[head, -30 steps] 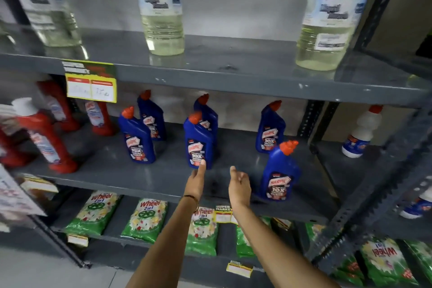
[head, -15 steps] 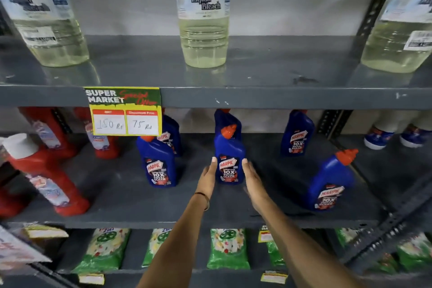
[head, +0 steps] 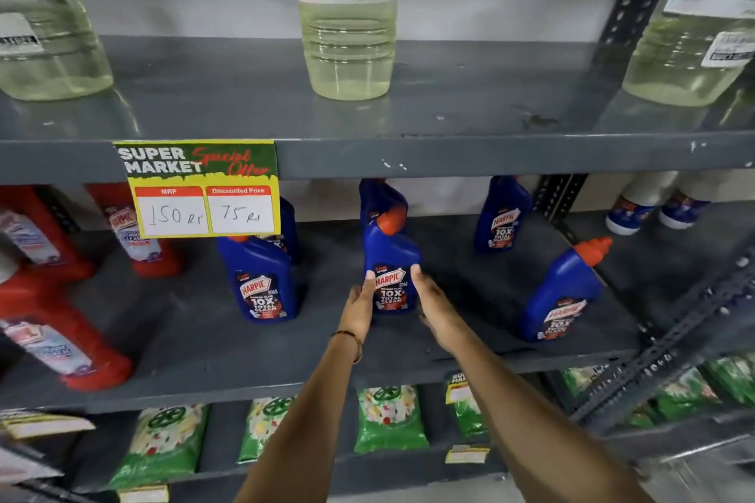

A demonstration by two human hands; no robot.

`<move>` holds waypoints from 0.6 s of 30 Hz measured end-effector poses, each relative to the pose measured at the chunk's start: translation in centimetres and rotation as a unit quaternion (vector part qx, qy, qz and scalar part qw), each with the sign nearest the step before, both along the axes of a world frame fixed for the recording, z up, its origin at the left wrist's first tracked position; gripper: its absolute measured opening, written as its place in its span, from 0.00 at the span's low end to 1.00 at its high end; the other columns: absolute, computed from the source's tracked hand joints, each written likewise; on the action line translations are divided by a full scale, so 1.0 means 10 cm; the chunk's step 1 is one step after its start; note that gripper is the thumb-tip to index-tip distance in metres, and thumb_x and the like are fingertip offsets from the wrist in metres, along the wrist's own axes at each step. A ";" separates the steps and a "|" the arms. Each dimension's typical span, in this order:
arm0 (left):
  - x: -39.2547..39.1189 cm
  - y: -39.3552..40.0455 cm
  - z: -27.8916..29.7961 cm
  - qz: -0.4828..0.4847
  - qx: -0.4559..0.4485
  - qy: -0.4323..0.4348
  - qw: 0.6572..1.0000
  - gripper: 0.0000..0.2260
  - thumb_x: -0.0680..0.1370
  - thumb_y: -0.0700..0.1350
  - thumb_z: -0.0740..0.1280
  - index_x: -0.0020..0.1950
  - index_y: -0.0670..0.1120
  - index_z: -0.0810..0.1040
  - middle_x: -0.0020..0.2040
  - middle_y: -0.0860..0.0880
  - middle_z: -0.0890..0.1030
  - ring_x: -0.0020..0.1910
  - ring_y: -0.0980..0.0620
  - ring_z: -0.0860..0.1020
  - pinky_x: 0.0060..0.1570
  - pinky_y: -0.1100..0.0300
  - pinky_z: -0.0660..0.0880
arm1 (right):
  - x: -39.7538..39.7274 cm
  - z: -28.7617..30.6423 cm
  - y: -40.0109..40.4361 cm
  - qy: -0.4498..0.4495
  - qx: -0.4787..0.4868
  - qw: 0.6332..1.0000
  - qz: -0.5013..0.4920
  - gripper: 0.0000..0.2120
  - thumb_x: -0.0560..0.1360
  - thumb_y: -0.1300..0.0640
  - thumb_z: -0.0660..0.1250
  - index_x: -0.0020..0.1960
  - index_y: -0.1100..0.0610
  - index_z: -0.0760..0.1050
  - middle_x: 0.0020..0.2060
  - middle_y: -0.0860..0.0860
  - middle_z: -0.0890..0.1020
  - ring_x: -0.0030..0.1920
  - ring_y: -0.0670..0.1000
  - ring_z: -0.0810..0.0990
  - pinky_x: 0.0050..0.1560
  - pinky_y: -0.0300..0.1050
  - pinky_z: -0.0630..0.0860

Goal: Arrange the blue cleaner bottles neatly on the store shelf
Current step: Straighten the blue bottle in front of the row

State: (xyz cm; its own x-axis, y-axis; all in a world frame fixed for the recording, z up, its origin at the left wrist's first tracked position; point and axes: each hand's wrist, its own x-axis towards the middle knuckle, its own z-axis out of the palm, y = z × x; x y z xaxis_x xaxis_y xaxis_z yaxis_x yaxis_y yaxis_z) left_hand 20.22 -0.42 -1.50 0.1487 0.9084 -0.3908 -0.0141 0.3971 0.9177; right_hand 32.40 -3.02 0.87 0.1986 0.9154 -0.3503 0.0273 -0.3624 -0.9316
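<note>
Several blue cleaner bottles with orange caps stand on the grey middle shelf (head: 204, 343). The centre bottle (head: 391, 257) is upright, with another blue bottle (head: 378, 198) right behind it. My left hand (head: 359, 308) presses its left side and my right hand (head: 435, 308) its right side, so both hands clasp it. A blue bottle (head: 263, 284) stands to the left, partly behind the price tag, with another hidden behind it. One blue bottle (head: 500, 216) stands at the back right. A tilted-looking one (head: 561, 294) stands at the front right.
Red cleaner bottles (head: 53, 343) fill the shelf's left part. A yellow price tag (head: 202, 192) hangs from the upper shelf edge, which carries liquid bleach bottles (head: 347, 33). Green detergent packs (head: 388, 417) lie on the lower shelf. White bottles (head: 637, 204) stand beyond the right upright.
The camera has moved closer and up. My hands have gone from hovering in front of the centre blue bottle to closing on its two sides.
</note>
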 end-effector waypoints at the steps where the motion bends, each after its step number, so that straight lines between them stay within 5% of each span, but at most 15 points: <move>1: -0.01 -0.04 -0.03 0.002 0.005 -0.002 1.000 0.20 0.77 0.62 0.56 0.60 0.49 0.69 0.62 0.48 0.76 0.59 0.49 0.75 0.67 0.50 0.68 | 0.00 0.00 -0.04 -0.005 -0.002 1.000 0.000 0.29 0.76 0.36 0.51 0.70 0.51 0.64 0.68 0.53 0.72 0.66 0.53 0.72 0.63 0.49 0.69; 4: -0.03 -0.17 -0.08 0.003 0.008 0.007 1.000 0.16 0.76 0.62 0.57 0.52 0.52 0.72 0.62 0.47 0.78 0.60 0.49 0.76 0.67 0.49 0.69 | 0.00 -0.01 -0.17 -0.022 -0.002 1.000 0.010 0.31 0.75 0.34 0.52 0.70 0.51 0.65 0.69 0.52 0.72 0.66 0.52 0.72 0.66 0.50 0.69; 14: -0.09 -0.59 -0.10 0.008 0.008 0.025 1.000 0.25 0.73 0.66 0.59 0.60 0.50 0.72 0.62 0.47 0.78 0.61 0.48 0.76 0.68 0.48 0.69 | 0.04 -0.03 -0.57 -0.047 -0.010 0.999 -0.005 0.30 0.76 0.37 0.53 0.72 0.54 0.64 0.71 0.53 0.69 0.70 0.54 0.68 0.61 0.45 0.65; 18: -0.09 -0.67 -0.07 0.003 0.011 0.030 0.999 0.21 0.75 0.64 0.58 0.58 0.50 0.71 0.61 0.48 0.78 0.61 0.48 0.76 0.68 0.49 0.69 | 0.05 0.00 -0.68 -0.046 -0.012 0.999 -0.006 0.30 0.77 0.38 0.53 0.72 0.54 0.63 0.71 0.54 0.68 0.70 0.54 0.67 0.60 0.43 0.64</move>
